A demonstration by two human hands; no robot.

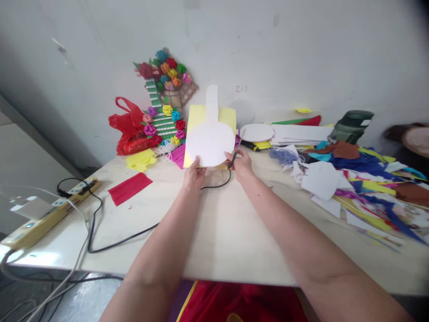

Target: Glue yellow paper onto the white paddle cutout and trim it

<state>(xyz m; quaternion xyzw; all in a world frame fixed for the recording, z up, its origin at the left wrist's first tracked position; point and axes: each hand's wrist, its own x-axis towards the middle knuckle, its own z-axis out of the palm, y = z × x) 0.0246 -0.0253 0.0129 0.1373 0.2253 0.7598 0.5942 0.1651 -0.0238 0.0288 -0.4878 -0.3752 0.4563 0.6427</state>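
A white fan-shaped cutout point(210, 141) with a narrow handle is held up above the table, handle upward. Behind it is a yellow sheet point(228, 116), its corners showing around the white shape. My left hand point(195, 174) pinches both at the lower edge, thumb in front. In my right hand point(241, 164) is a soldering iron point(233, 157) with a black grip, its thin metal rod pointing up and to the right. The fingertips of that hand also touch the lower right edge of the cutout. A black cord hangs from the iron and passes behind my left wrist.
A yellow power strip point(53, 214) with cords lies at the left, near a red paper piece point(130, 188). Paper flowers point(167, 112) on a stand and a red bag point(132, 127) are behind. At the right are coloured scraps point(375, 179) and a dark green bottle point(351, 126).
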